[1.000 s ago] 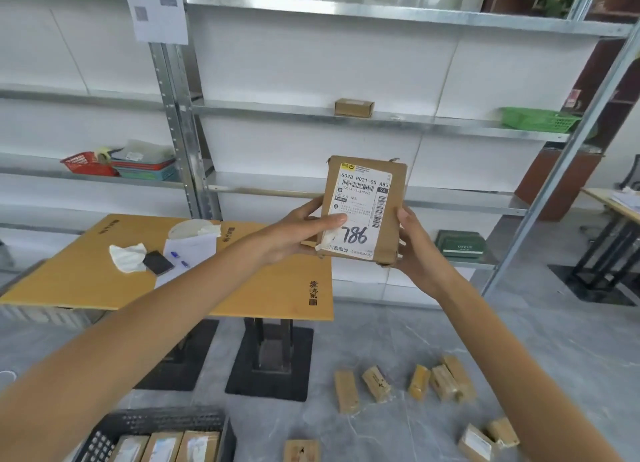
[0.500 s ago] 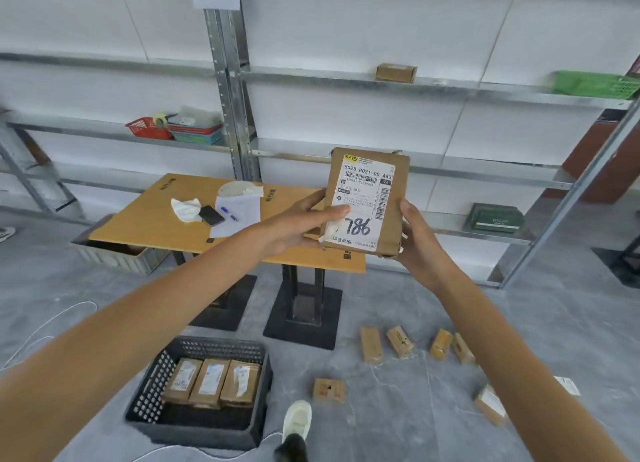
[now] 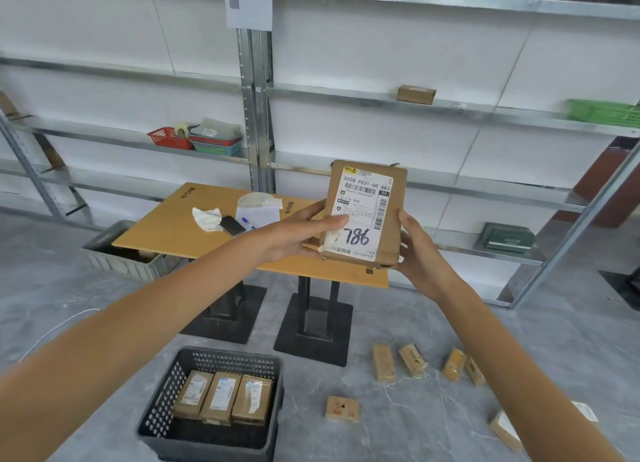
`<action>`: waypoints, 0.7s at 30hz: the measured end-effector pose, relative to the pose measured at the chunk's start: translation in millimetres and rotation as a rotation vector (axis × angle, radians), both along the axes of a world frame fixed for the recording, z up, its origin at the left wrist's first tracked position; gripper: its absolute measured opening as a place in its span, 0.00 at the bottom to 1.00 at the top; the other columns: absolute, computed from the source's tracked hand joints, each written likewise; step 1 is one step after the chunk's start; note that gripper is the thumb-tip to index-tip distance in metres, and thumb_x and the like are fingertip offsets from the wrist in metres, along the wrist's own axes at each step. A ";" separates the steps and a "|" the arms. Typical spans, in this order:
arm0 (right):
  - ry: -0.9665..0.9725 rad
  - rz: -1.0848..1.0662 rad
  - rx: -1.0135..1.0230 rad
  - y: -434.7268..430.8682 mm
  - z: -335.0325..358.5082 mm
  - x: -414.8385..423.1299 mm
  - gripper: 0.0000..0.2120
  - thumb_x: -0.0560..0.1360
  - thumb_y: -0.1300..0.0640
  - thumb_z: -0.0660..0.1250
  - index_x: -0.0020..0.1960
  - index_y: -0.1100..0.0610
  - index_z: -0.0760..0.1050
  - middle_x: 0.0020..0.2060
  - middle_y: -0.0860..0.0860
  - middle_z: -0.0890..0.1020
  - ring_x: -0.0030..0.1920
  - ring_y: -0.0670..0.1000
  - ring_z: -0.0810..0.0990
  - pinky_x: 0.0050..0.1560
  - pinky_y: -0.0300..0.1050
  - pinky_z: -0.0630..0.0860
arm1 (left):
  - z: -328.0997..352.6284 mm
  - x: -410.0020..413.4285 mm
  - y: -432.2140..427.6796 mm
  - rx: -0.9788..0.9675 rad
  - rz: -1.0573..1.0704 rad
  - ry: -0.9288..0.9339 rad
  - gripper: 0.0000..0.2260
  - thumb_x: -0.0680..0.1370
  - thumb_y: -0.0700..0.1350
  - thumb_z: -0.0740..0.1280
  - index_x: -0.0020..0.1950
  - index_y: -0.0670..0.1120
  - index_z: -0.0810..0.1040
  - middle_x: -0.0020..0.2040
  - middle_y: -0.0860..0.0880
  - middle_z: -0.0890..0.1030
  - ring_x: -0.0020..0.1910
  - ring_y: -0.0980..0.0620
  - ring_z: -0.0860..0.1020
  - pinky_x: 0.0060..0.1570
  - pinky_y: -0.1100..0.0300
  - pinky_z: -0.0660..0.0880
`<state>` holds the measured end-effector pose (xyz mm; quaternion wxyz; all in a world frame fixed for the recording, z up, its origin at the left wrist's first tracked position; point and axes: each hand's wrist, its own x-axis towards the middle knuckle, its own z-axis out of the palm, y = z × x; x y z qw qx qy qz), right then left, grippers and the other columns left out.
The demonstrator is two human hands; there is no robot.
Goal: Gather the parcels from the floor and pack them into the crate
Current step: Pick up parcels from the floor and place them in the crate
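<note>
The black perforated plastic crate (image 3: 162, 402) sits nearest, three cardboard parcels (image 3: 221, 397) laid flat side by side, likely to save room. Loose boxy parcels (image 3: 382, 363) lie scattered on the grey floor (image 3: 433, 427) beyond. Higher, the left hand (image 3: 294, 233) pinches and the right hand (image 3: 415, 250) cups a stiff brown parcel (image 3: 394, 198), its label (image 3: 362, 202) facing the camera, seemingly for reading, before the wooden table (image 3: 180, 229)
</note>
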<state>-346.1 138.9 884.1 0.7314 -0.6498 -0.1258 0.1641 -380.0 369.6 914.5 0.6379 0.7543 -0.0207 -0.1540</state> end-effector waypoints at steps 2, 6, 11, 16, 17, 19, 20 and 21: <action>-0.002 0.002 -0.018 31.1 -1.7 -5.1 0.28 0.69 0.33 0.64 0.64 0.44 0.71 0.57 0.49 0.81 0.57 0.52 0.80 0.52 0.53 0.81 | -4.2 -2.5 31.3 0.001 0.001 0.001 0.38 0.66 0.58 0.72 0.74 0.55 0.61 0.58 0.52 0.82 0.57 0.51 0.80 0.59 0.46 0.76; 0.018 0.026 -0.024 108.3 -14.7 -19.7 0.37 0.66 0.30 0.65 0.69 0.46 0.67 0.61 0.50 0.79 0.59 0.53 0.79 0.54 0.55 0.79 | -16.6 -14.0 106.8 0.006 0.015 0.022 0.34 0.67 0.58 0.72 0.70 0.56 0.66 0.55 0.55 0.83 0.54 0.53 0.82 0.57 0.48 0.78; 0.082 0.019 -0.003 213.3 -42.0 -38.0 0.34 0.71 0.35 0.62 0.72 0.49 0.63 0.63 0.54 0.77 0.63 0.58 0.76 0.62 0.65 0.73 | -35.1 -34.4 208.9 0.049 0.030 0.067 0.21 0.74 0.56 0.68 0.66 0.57 0.69 0.55 0.54 0.83 0.55 0.53 0.81 0.58 0.48 0.77; 0.159 0.002 -0.005 296.1 -67.6 -59.8 0.34 0.70 0.36 0.61 0.72 0.49 0.62 0.65 0.53 0.76 0.65 0.58 0.74 0.61 0.63 0.74 | -54.5 -49.1 287.3 0.047 0.000 0.146 0.22 0.76 0.55 0.66 0.69 0.54 0.67 0.58 0.52 0.82 0.57 0.51 0.80 0.58 0.48 0.76; 0.182 0.009 -0.007 306.7 -73.6 -61.8 0.34 0.70 0.36 0.61 0.72 0.48 0.62 0.65 0.53 0.75 0.65 0.58 0.74 0.62 0.64 0.73 | -60.3 -50.0 298.4 0.043 0.002 0.163 0.22 0.77 0.54 0.66 0.70 0.54 0.66 0.58 0.51 0.82 0.57 0.50 0.80 0.59 0.47 0.76; 0.223 0.014 -0.015 322.5 -84.9 -63.0 0.33 0.71 0.36 0.60 0.73 0.48 0.62 0.66 0.54 0.74 0.65 0.59 0.73 0.63 0.65 0.71 | -74.1 -49.0 315.4 0.040 0.002 0.195 0.21 0.77 0.54 0.66 0.68 0.54 0.67 0.58 0.51 0.82 0.57 0.50 0.80 0.59 0.45 0.76; 0.238 0.017 -0.020 327.7 -89.7 -61.9 0.33 0.72 0.37 0.60 0.73 0.48 0.62 0.66 0.54 0.74 0.65 0.59 0.73 0.63 0.65 0.71 | -80.3 -47.9 321.0 0.040 0.002 0.204 0.21 0.76 0.54 0.66 0.68 0.54 0.67 0.57 0.51 0.82 0.57 0.50 0.80 0.59 0.45 0.76; 0.252 0.018 -0.029 333.0 -94.7 -58.8 0.33 0.72 0.37 0.60 0.73 0.49 0.62 0.66 0.54 0.74 0.65 0.59 0.74 0.63 0.65 0.72 | -87.2 -45.3 326.9 0.037 0.004 0.211 0.21 0.76 0.54 0.67 0.68 0.55 0.68 0.57 0.51 0.82 0.57 0.50 0.80 0.59 0.45 0.76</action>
